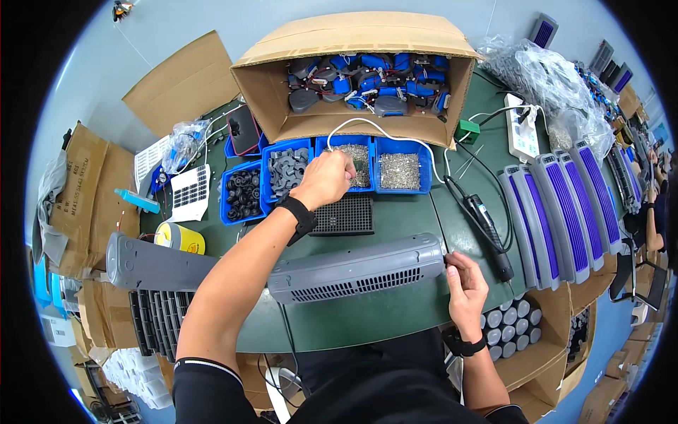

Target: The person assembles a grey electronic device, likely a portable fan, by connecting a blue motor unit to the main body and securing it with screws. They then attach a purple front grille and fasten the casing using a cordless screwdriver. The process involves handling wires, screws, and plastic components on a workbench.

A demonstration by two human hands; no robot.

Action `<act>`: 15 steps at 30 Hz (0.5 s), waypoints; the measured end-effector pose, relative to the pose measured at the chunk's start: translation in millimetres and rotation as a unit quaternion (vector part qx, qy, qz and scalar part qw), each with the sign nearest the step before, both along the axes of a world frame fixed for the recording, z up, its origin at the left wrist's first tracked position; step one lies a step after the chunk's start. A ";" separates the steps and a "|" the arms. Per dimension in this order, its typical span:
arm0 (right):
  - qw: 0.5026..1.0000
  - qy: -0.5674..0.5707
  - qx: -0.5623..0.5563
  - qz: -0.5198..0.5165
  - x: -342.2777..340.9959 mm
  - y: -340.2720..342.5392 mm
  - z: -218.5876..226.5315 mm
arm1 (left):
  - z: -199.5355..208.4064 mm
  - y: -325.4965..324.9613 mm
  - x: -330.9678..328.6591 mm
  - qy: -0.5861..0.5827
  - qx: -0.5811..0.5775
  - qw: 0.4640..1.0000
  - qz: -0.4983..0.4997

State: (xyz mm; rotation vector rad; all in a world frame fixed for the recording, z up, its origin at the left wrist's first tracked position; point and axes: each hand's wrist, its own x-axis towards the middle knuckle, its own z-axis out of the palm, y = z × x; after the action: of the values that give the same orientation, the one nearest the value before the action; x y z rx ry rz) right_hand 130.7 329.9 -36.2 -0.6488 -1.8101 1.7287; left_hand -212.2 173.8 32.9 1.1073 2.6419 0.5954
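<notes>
My left hand reaches over the blue bins with its fingers pinched together at the bin of small metal screws. Whatever lies between those fingertips is too small to make out. A long grey plastic housing with slotted vents lies across the green table in front of me. At its right end, the curled fingers and thumb of my right hand grip the tip. Just beyond the housing sits a black grid tray, partly behind my left wrist. My left forearm covers part of another grey shell.
Blue bins hold grey clips, black round parts and more screws. Behind them stands a cardboard box of blue-and-grey wired parts. A corded electric screwdriver lies right, beside purple-and-grey panels. A yellow tub stands left.
</notes>
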 end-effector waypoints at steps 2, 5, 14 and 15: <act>1.000 -0.002 0.003 -0.001 -0.4 -0.3 1.5 | -2.0 0.4 -0.8 -0.011 0.008 1.000 0.002; 1.000 0.007 0.003 -0.002 -0.8 0.1 -0.2 | -4.2 -1.3 -3.1 -0.027 0.034 0.999 -0.002; 1.000 0.024 -0.002 0.000 -3.2 -0.8 0.3 | 34.3 -23.8 2.4 -0.350 0.222 0.905 0.093; 0.999 0.028 0.006 -0.024 -2.7 -1.6 4.2 | 44.4 -28.6 8.3 -0.421 0.264 0.862 0.099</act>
State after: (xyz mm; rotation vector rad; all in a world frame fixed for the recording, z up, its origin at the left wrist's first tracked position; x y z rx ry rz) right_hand 128.0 328.4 -32.1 -0.6289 -1.7512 1.6869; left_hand -203.9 145.2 77.3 0.4635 1.8446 1.5036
